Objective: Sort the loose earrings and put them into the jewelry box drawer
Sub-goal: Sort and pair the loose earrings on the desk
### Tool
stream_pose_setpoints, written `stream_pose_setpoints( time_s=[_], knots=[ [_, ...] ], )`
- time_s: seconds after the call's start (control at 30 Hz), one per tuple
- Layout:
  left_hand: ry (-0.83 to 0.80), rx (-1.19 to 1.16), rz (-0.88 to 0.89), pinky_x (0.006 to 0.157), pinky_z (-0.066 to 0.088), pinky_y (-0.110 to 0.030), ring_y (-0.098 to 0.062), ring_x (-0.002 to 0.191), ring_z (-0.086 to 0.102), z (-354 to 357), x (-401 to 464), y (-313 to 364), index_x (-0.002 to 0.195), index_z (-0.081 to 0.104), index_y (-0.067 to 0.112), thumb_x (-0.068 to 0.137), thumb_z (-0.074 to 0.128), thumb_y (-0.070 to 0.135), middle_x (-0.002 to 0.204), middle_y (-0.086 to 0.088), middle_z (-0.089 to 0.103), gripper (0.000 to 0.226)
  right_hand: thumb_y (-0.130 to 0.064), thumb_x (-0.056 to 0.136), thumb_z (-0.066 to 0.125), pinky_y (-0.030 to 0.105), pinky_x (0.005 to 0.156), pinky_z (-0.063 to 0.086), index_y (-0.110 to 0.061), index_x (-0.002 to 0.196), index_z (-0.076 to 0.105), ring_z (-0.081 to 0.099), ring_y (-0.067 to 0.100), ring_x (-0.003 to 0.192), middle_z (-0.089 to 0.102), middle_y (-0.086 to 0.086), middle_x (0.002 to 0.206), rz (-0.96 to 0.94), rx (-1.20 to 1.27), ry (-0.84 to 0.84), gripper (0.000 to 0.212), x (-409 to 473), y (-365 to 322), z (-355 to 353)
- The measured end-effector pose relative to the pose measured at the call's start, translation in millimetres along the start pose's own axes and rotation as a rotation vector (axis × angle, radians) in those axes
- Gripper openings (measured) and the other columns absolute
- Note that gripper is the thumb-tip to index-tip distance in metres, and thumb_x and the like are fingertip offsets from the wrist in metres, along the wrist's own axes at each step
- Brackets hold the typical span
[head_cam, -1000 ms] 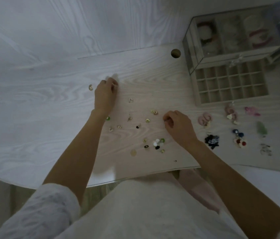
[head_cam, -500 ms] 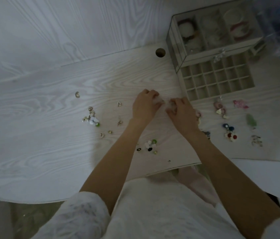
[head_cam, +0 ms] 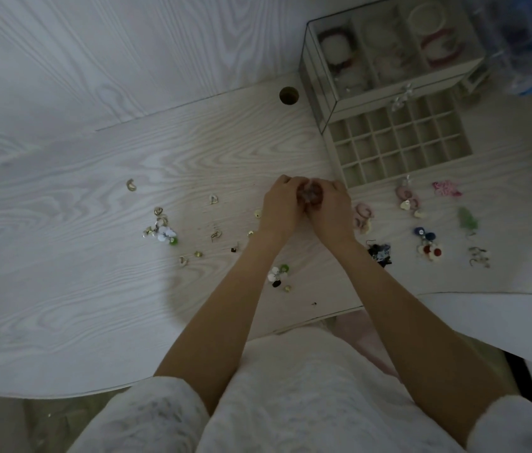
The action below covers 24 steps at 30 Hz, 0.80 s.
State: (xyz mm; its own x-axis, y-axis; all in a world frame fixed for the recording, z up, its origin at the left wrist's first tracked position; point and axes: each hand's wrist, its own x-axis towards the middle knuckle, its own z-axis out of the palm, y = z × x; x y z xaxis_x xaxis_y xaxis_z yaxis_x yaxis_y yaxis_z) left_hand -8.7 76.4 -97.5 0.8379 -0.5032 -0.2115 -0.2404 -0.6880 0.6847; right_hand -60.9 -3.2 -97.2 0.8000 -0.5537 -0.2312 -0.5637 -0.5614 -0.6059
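Both hands, left [head_cam: 280, 204] and right [head_cam: 330, 208], together mid-surface [head_cam: 62, 191], fingers [head_cam: 286, 182] curled around a small pinkish earring [head_cam: 309, 197]; open drawer [head_cam: 400, 143] near far-right corner

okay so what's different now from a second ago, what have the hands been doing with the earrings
Both hands came together from apart: the left hand left the far left of the scatter, the right hand moved up toward the drawer. They now jointly hold a small, blurred item just short of it. A white flower earring cluster now lies on the left. The drawer is open as before.
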Motion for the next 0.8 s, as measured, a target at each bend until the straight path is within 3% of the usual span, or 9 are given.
stream_pose_setpoints(
  time_s=[0.1, 0.27, 0.33, 0.43, 0.57, 0.7, 0.8],
  knots=[
    [-0.019, 0.064, 0.041, 0.072, 0.035, -0.025, -0.030, 0.091, 0.057, -3, 2, -4, 0.115, 0.061, 0.005, 0.087, 0.051, 0.001, 0.104, -0.019, 0.060, 0.031, -0.006, 0.088, 0.055, 0.030, 0.084, 0.040, -0.004, 0.124, 0.053, 0.054, 0.032, 0.103, 0.051, 0.020, 0.121, -0.047, -0.038, 0.000, 0.036, 4, 0, -2],
    [-0.069, 0.096, 0.066, 0.078, 0.039, -0.030, -0.033, 0.094, 0.058, -13, -1, -7, 0.120, 0.059, 0.006, 0.091, 0.045, 0.003, 0.106, -0.021, 0.062, 0.033, -0.005, 0.088, 0.054, 0.030, 0.081, 0.041, -0.004, 0.123, 0.054, 0.054, 0.032, 0.102, 0.050, 0.020, 0.121, -0.097, -0.063, -0.013, 0.034, 3, -2, -6],
    [-0.070, 0.096, 0.067, 0.085, 0.042, -0.033, -0.031, 0.099, 0.059, -25, -7, -6, 0.123, 0.057, 0.007, 0.094, 0.043, 0.008, 0.111, -0.017, 0.064, 0.033, -0.001, 0.086, 0.056, 0.036, 0.084, 0.047, -0.004, 0.123, 0.053, 0.055, 0.033, 0.100, 0.048, 0.020, 0.121, -0.152, -0.041, -0.028, 0.038, -5, -2, -9],
    [0.041, 0.051, 0.135, 0.084, 0.050, -0.038, -0.022, 0.093, 0.064, -55, -26, -6, 0.119, 0.060, 0.014, 0.094, 0.046, 0.014, 0.107, -0.006, 0.068, 0.029, -0.003, 0.084, 0.060, 0.034, 0.084, 0.048, -0.006, 0.121, 0.054, 0.057, 0.028, 0.098, 0.049, 0.015, 0.119, -0.294, -0.069, -0.031, 0.037, -23, 1, -18],
    [0.266, -0.048, 0.184, 0.075, 0.053, -0.026, -0.005, 0.082, 0.062, -96, -71, -18, 0.113, 0.062, 0.018, 0.093, 0.045, 0.017, 0.099, 0.005, 0.068, 0.026, -0.008, 0.083, 0.062, 0.022, 0.083, 0.037, -0.008, 0.111, 0.059, 0.053, 0.026, 0.098, 0.055, 0.011, 0.108, -0.417, -0.074, -0.105, 0.028, -59, 10, -20],
    [0.347, 0.010, 0.142, 0.072, 0.053, -0.025, -0.004, 0.080, 0.060, -98, -119, -52, 0.110, 0.064, 0.017, 0.092, 0.054, 0.016, 0.094, 0.005, 0.068, 0.021, -0.013, 0.083, 0.064, 0.026, 0.084, 0.039, -0.012, 0.118, 0.057, 0.048, 0.025, 0.101, 0.052, 0.011, 0.112, -0.435, -0.094, -0.310, 0.036, -93, 21, -14],
    [0.364, 0.058, 0.112, 0.071, 0.052, -0.026, -0.007, 0.084, 0.060, -78, -147, -71, 0.113, 0.062, 0.019, 0.088, 0.058, 0.018, 0.094, 0.006, 0.067, 0.025, -0.022, 0.082, 0.067, 0.028, 0.076, 0.043, -0.020, 0.125, 0.054, 0.044, 0.022, 0.103, 0.046, 0.009, 0.119, -0.423, -0.149, -0.384, 0.044, -107, 19, -7]
  ],
)
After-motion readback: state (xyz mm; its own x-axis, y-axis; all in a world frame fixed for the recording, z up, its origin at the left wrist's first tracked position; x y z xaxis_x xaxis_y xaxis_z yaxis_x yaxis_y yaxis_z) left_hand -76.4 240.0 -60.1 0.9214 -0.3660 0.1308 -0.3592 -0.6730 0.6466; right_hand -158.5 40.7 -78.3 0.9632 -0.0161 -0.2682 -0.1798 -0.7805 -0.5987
